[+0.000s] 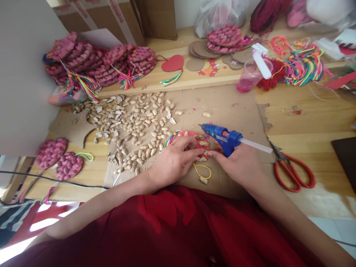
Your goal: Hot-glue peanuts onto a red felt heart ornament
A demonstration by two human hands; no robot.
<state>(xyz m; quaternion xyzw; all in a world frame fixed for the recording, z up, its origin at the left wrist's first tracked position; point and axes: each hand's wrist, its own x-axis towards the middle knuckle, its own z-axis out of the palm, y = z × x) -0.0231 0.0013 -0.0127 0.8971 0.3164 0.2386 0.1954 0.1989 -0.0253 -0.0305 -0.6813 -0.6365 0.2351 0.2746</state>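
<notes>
Counter (303, 111), wooden, spanning the frame. Cardboard sheet (230, 102), flat, centre. Peanuts (153, 151), many, strewn left of centre. Glue gun (213, 129), blue, right of centre, nozzle pointing left. Hands, two: right hand (243, 165) wrapped around the gun's handle; left hand (174, 159) with fingers on the red piece, whether gripping cannot be told. Scissors (281, 155), red-handled, right. Red piece (190, 132), bearing peanuts, centre. Yellow loop (210, 174), just below it.
</notes>
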